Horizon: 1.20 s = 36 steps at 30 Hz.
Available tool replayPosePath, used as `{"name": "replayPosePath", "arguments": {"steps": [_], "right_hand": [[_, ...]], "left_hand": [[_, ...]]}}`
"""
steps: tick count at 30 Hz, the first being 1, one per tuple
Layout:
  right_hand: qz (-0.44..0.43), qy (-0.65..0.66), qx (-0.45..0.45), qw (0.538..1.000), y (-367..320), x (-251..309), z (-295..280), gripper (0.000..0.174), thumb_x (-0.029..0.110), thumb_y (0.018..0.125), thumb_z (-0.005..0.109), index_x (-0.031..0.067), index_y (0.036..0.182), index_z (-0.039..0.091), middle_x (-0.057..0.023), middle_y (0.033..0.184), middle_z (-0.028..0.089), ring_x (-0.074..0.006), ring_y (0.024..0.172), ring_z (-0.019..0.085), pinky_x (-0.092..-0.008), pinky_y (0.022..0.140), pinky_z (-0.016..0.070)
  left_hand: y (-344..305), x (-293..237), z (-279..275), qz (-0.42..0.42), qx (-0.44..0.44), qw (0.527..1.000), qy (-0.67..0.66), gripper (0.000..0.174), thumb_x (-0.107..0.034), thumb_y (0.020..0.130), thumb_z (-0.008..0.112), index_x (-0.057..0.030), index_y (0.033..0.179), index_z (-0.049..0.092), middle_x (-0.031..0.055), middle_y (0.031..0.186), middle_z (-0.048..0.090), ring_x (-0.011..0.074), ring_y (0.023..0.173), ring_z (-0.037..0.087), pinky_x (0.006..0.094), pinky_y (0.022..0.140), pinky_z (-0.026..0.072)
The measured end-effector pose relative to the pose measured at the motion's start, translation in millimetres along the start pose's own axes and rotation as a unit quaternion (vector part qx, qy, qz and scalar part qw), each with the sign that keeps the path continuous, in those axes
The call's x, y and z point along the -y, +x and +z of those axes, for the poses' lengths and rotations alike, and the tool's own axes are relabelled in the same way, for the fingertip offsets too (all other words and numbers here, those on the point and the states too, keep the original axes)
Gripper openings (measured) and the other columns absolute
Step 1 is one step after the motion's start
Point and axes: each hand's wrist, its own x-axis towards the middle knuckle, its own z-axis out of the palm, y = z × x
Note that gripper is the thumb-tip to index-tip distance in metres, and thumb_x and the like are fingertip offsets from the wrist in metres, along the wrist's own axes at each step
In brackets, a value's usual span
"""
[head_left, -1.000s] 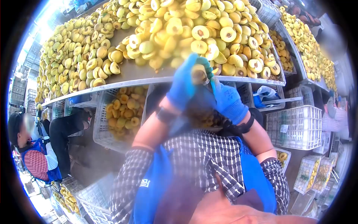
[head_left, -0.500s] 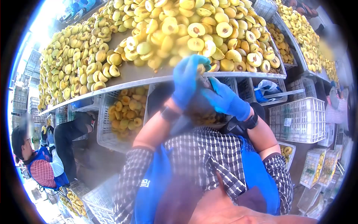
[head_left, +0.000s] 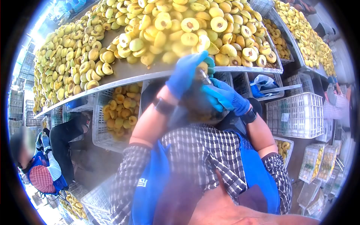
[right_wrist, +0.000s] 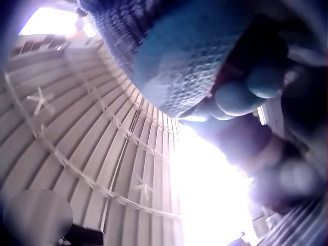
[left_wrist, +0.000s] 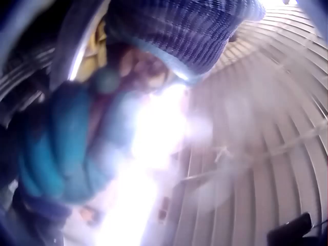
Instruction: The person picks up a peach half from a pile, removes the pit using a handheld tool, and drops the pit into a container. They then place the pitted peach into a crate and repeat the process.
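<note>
Only head view clearly shows fruit [head_left: 202,68], tool [head_left: 205,77]

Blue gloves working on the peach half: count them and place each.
2. The left-hand grip holds the peach half from the left; the right-hand grip, just below, holds a metal tool to it. Hands of the seated worker at lower left are too blurred to count.
</note>
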Motion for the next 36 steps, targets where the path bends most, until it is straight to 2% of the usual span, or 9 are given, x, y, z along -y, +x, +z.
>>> {"name": "replayPosePath", "arguments": {"steps": [5,10,14,16,18,23,27,31,36], "right_hand": [[0.02,0.061,0.021,0.998,4,-14,-8,0.028,0.031,0.102,0.056,0.0035,0.11,0.054,0.002,0.056,0.042,-0.0086,0.035,0.035,-0.0239,0.033,0.0264],[0.048,0.291,0.097,0.951,1,-40,-29,0.027,0.028,0.105,0.05,0.003,0.108,0.058,0.0027,0.054,0.037,-0.0075,0.034,0.028,-0.024,0.032,0.0199],[0.094,0.174,0.08,0.977,-25,-34,-33,0.023,0.026,0.104,0.052,0.0037,0.107,0.058,0.0016,0.058,0.045,-0.0101,0.039,0.039,-0.0254,0.036,0.0279],[-0.075,-0.144,-0.025,0.986,-22,-51,-38,0.021,0.023,0.102,0.054,0.0034,0.106,0.058,-0.0013,0.062,0.051,-0.0141,0.048,0.05,-0.0294,0.042,0.0355],[-0.224,-0.495,-0.143,0.828,-14,-98,-66,0.019,0.021,0.099,0.059,0.0025,0.105,0.057,-0.0068,0.069,0.059,-0.0188,0.065,0.062,-0.0359,0.056,0.0448],[-0.08,-0.414,-0.117,0.899,-32,-97,-63,0.025,0.026,0.095,0.063,0.0027,0.103,0.058,-0.0157,0.075,0.06,-0.0296,0.068,0.061,-0.0403,0.06,0.046],[0.023,-0.393,-0.113,0.912,-29,-89,-60,0.03,0.031,0.093,0.063,0.0035,0.106,0.06,-0.0242,0.079,0.063,-0.0425,0.073,0.063,-0.0473,0.064,0.0473],[-0.027,-0.462,-0.101,0.881,-20,-67,-44,0.03,0.032,0.093,0.062,0.0034,0.1,0.057,-0.0263,0.081,0.063,-0.0454,0.077,0.063,-0.0495,0.065,0.0474],[-0.07,-0.458,-0.093,0.881,-11,-67,-27,0.028,0.029,0.093,0.062,0.0013,0.096,0.056,-0.0277,0.081,0.059,-0.0476,0.08,0.061,-0.0476,0.065,0.0463]], "left_hand": [[8,-6,-3,-0.275,0.055,0.945,-0.17,0.022,-0.02,0.097,0.061,-0.0009,0.106,0.07,0.0076,0.091,0.072,0.0147,0.078,0.066,0.0284,0.072,0.0536],[4,25,31,-0.076,-0.114,0.989,-0.048,0.038,-0.035,0.098,0.062,0.0011,0.091,0.071,0.006,0.079,0.068,0.0111,0.072,0.062,0.0253,0.066,0.0498],[3,27,18,-0.153,-0.173,0.959,-0.162,0.033,-0.029,0.103,0.056,-0.0002,0.099,0.071,0.0064,0.088,0.071,0.0121,0.077,0.065,0.0254,0.073,0.0525],[-5,22,-5,-0.169,-0.117,0.939,-0.275,0.027,-0.025,0.104,0.056,-0.0027,0.105,0.07,0.0059,0.098,0.072,0.0142,0.085,0.067,0.0255,0.079,0.0536],[-22,16,-8,-0.055,-0.101,0.958,-0.263,0.024,-0.022,0.103,0.056,-0.0029,0.105,0.07,0.0075,0.101,0.071,0.0154,0.087,0.067,0.0274,0.079,0.0537],[-76,-38,-94,-0.134,-0.063,0.95,0.273,0.036,-0.037,0.097,0.059,-0.0031,0.093,0.07,0.0149,0.089,0.071,0.0266,0.078,0.066,0.0365,0.074,0.0521],[-115,-28,-179,0.013,-0.172,0.773,0.611,0.031,-0.033,0.089,0.066,-0.0096,0.108,0.068,0.0146,0.104,0.067,0.0356,0.097,0.062,0.0444,0.084,0.0496],[-74,-35,-238,-0.209,-0.244,0.604,0.729,0.063,-0.04,0.082,0.074,-0.0072,0.133,0.058,0.0174,0.127,0.062,0.0355,0.118,0.059,0.0467,0.096,0.0493],[-48,30,-288,-0.343,-0.241,0.617,0.666,0.06,-0.031,0.084,0.069,-0.0075,0.136,0.049,0.0229,0.128,0.056,0.041,0.115,0.059,0.0491,0.093,0.0516]]}}
